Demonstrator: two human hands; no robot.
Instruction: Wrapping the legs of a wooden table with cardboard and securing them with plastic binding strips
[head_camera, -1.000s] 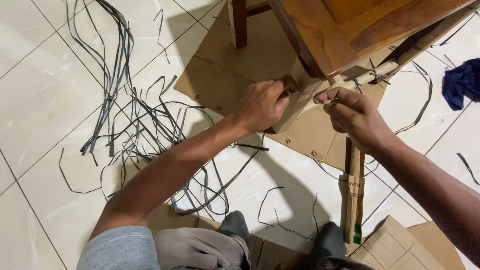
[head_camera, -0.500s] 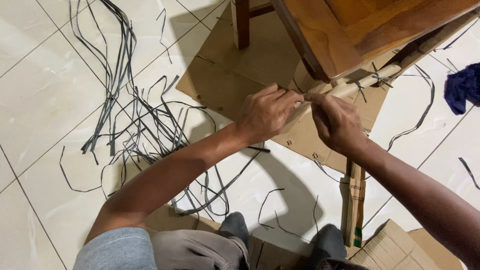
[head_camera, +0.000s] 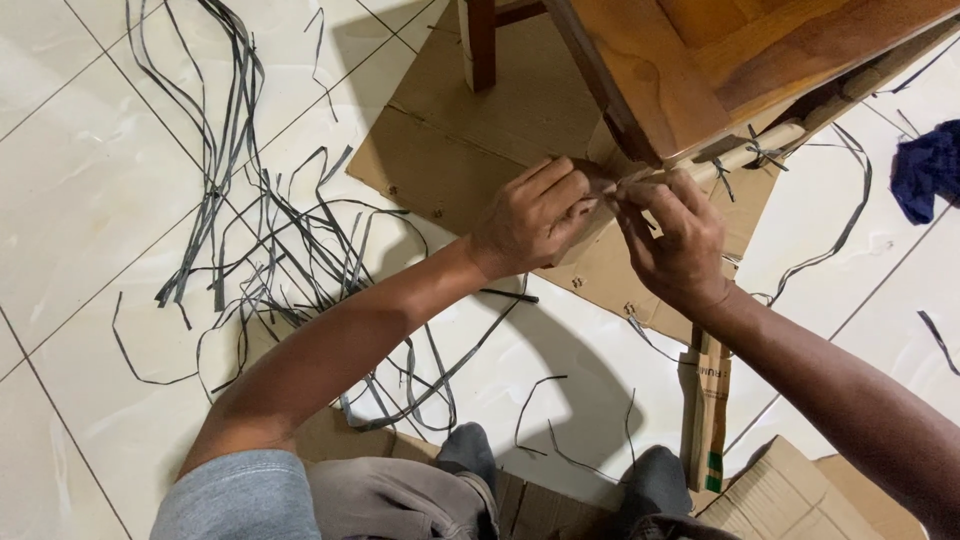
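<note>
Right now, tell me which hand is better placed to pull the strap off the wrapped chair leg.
Probably the right hand: its fingertips already pinch at the wrapped chair leg beside the dark strap. The left hand braces the cardboard wrap further down, so it looks better kept as the steadying hand.

White glossy tile floor (head_camera: 90, 190) with thin dark grout lines, bright overhead light, soft reflections and shadows. Flat brown cardboard sheet (head_camera: 450, 130) spread on floor under a varnished wooden furniture piece (head_camera: 700, 60), one dark wooden leg (head_camera: 478, 45) standing on the cardboard. Loose grey plastic strips (head_camera: 240, 230) scattered in a tangle at left and centre. Blue cloth (head_camera: 925, 170) crumpled at right edge. More cardboard pieces (head_camera: 790, 495) at bottom right. No walls or windows visible.
</note>
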